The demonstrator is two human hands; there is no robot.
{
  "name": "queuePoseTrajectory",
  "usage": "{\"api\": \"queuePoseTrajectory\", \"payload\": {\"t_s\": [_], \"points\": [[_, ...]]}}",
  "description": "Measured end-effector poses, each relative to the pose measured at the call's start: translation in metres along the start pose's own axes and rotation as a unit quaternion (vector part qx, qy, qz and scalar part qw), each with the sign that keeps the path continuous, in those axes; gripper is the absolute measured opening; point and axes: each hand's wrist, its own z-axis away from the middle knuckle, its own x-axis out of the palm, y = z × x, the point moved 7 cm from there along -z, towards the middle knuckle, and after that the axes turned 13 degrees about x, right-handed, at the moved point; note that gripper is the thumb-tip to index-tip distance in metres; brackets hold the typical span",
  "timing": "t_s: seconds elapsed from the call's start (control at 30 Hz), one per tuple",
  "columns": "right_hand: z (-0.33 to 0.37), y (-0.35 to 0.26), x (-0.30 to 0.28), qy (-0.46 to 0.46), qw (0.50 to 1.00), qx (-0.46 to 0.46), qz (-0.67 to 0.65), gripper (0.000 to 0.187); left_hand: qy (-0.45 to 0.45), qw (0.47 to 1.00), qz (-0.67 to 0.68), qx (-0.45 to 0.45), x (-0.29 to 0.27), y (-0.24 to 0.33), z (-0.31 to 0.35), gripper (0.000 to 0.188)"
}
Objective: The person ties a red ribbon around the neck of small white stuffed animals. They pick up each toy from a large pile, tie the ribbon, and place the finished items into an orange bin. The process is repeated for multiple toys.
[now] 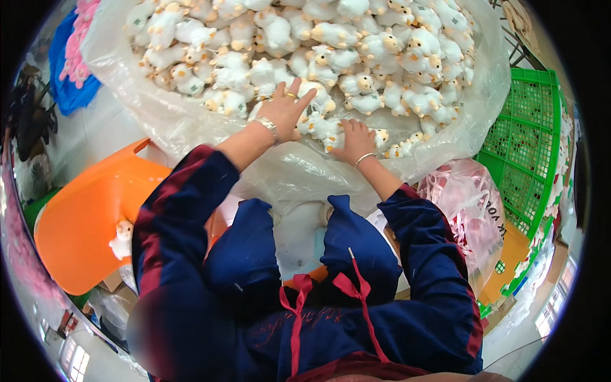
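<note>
A big heap of small white plush toys (273, 35) with cream-coloured faces and feet lies in front of me in a large clear plastic bag (191, 127). My left hand (283, 114) is open over the near edge of the heap, its fingers spread against the toys. It wears a ring and a silver bracelet. Close by on the right, my right hand (356, 143) rests on the nearest toys with its fingers slightly apart and bent. One plush toy (328, 130) lies between the two hands. The undersides of my right fingers are hidden.
An orange plastic chair (89, 216) stands at my left with one white plush toy (122, 240) on it. To my right are a pink-white plastic bag (468, 197) and a green plastic crate (522, 146). Pink plush items (76, 57) on blue plastic lie far left.
</note>
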Motion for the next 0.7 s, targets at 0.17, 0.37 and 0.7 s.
{"api": "queuePoseTrajectory", "payload": {"t_s": [0.17, 0.37, 0.7], "points": [[-0.007, -0.026, 0.023, -0.052, 0.999, 0.001, -0.017, 0.102, -0.059, 0.996, -0.048, -0.036, 0.123, -0.032, -0.075, 0.085], [-0.030, -0.025, 0.063, -0.087, 0.993, 0.019, -0.081, 0.086, -0.006, 0.997, -0.003, -0.072, 0.124, -0.041, -0.084, 0.052], [-0.051, 0.006, 0.074, -0.024, 0.962, -0.082, -0.258, 0.074, 0.150, 0.967, 0.169, -0.113, 0.056, -0.066, -0.039, 0.046]]}}
